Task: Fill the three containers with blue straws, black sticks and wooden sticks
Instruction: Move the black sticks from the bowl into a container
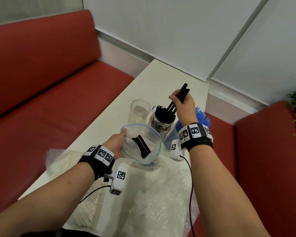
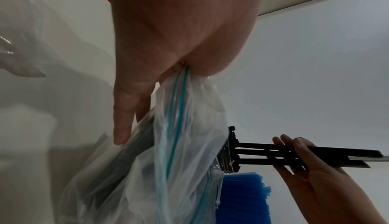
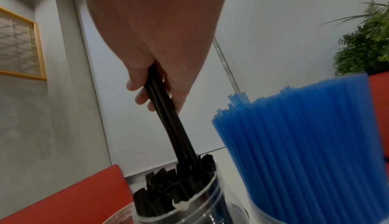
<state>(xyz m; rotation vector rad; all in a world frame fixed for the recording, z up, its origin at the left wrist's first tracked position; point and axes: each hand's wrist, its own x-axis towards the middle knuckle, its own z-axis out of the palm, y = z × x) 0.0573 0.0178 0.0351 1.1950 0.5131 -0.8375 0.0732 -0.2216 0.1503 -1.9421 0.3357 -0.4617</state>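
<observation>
Blue plastic straws (image 1: 202,115) already fill one clear container; black sticks (image 1: 165,115) nearly fill the middle jar, more being lowered in, gripped by the right hand (image 1: 184,106). A few remain in the zip bag (image 1: 152,142), pinched by the left hand (image 1: 117,142). The third jar (image 1: 139,108) is judged still unfilled.

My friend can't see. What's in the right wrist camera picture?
The right hand grips a few black sticks, lowering their ends into a clear jar already packed with black sticks. Beside it stands a container crammed with blue straws.
</observation>
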